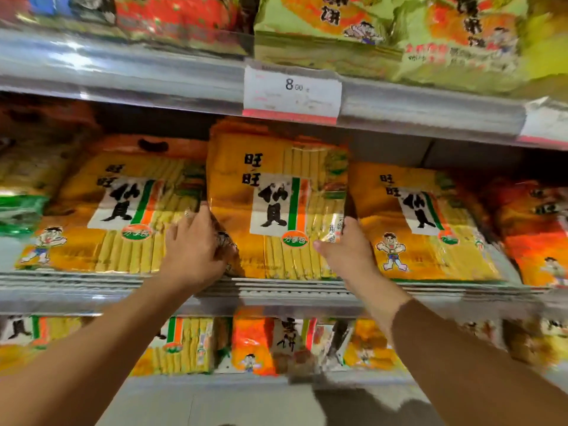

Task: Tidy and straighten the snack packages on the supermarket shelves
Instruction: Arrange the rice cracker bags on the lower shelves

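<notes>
Grey metal supermarket shelves fill the view, stacked in tiers, and a strip of pale floor shows at the bottom. The middle shelf (276,290) carries a row of large orange-and-yellow snack packages standing on their lower edges and leaning back. On the far left of this shelf sits a green package (18,213), partly cut off by the edge. Next to it stands the left orange package (123,210), with a cartoon boy printed at its lower left corner.

The left hand (196,247) reaches up from the bare forearm to the left edge of the middle orange package (276,204). Its fingers curl around that edge, slipped between this package and the left one, while the thumb side lies low by the shelf lip. The middle package stands nearly upright and rises higher than its neighbours, its top close under the shelf above. The right hand (347,250), coming from a brown sleeve (461,348), grips the package's right edge, thumb lying across the front face and fingers tucked behind, in the gap beside the right orange package (424,222).

Above, a white price tag (292,93) reading 8.00 is clipped to the upper shelf rail (123,75), under pale green packages (384,35). Below the middle shelf, a lower row of smaller orange packages (255,342) shows between the arms, blurred.
</notes>
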`<action>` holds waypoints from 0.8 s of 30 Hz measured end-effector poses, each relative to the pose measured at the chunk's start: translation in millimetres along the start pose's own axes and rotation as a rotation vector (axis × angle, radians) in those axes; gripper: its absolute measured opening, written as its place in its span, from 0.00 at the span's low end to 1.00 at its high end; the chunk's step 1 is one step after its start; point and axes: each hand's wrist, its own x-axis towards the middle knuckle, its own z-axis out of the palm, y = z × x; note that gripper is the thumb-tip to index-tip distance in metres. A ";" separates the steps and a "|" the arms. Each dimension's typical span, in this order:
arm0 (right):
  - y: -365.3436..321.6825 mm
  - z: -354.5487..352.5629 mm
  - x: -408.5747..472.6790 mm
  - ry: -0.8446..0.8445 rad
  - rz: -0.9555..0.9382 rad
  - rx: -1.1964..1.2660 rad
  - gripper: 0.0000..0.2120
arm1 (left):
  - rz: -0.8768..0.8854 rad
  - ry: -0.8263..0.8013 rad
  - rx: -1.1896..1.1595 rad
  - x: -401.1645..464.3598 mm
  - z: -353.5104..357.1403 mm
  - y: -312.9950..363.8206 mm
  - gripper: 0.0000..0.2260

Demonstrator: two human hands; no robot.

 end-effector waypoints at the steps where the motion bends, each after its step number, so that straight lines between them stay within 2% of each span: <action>1: 1.8 1.4 -0.9 0.013 -0.018 -0.021 0.19 | 0.023 0.007 0.005 -2.3 1.8 -1.4 0.29; 2: 3.6 2.8 -1.3 0.018 -0.030 -0.041 0.22 | 0.032 0.001 0.020 -3.8 3.4 -2.9 0.31; 4: 4.9 5.5 -3.6 0.011 -0.024 -0.121 0.34 | 0.038 -0.023 0.111 -7.6 6.6 -4.4 0.38; 6: 6.8 7.6 -11.1 0.000 -0.041 -0.240 0.42 | 0.061 -0.026 0.240 -11.4 10.4 -4.9 0.40; 10: 17.6 18.1 -27.1 -0.029 -0.213 -0.627 0.39 | 0.068 -0.030 0.323 -13.4 13.1 -5.5 0.37; 12: 20.2 22.6 -26.5 -0.039 -0.217 -0.723 0.36 | 0.060 -0.032 0.349 -13.1 14.6 -5.8 0.36; 20: 19.7 20.7 -27.1 -0.081 -0.200 -0.771 0.35 | 0.042 -0.053 0.423 -16.2 13.3 -3.2 0.36; 22: 19.8 19.3 -29.8 -0.067 -0.251 -0.771 0.32 | 0.028 -0.067 0.432 -18.7 9.9 0.6 0.36; 24: 23.2 16.1 -36.0 -0.061 -0.384 -0.793 0.26 | 0.057 -0.015 0.421 -23.3 5.5 6.3 0.33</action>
